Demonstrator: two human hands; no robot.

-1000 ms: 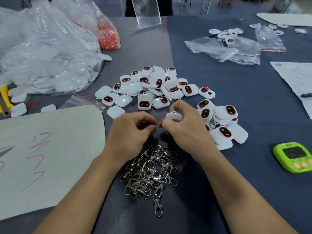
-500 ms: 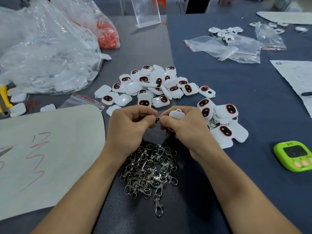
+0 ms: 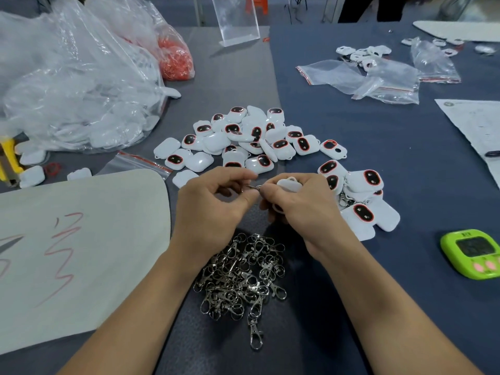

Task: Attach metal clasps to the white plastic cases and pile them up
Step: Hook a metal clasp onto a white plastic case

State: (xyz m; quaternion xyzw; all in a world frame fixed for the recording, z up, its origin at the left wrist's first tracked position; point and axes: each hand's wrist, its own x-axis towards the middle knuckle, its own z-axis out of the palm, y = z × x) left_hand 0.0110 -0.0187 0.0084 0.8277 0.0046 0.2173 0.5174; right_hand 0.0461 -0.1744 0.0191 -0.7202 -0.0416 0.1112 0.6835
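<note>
My left hand (image 3: 213, 204) pinches a small metal clasp (image 3: 253, 187) between thumb and fingers. My right hand (image 3: 303, 204) grips a white plastic case (image 3: 289, 184), and its fingertips meet the clasp at the case's edge. Below my hands lies a heap of loose metal clasps (image 3: 240, 274) on the dark mat. Beyond my hands spreads a pile of white cases (image 3: 243, 139) with red-ringed black ovals. To the right sits a smaller pile of cases (image 3: 359, 201) with clasps showing among them.
A green timer (image 3: 472, 253) lies at the right. A white sheet (image 3: 67, 253) with red marks covers the left. Large clear bags (image 3: 75, 85) of white parts and a bag of red rings (image 3: 174, 59) stand far left. Empty zip bags (image 3: 378, 79) lie far right.
Both hands have lifted slightly away from me, staying joined at the clasp and case. The piles have not moved.
</note>
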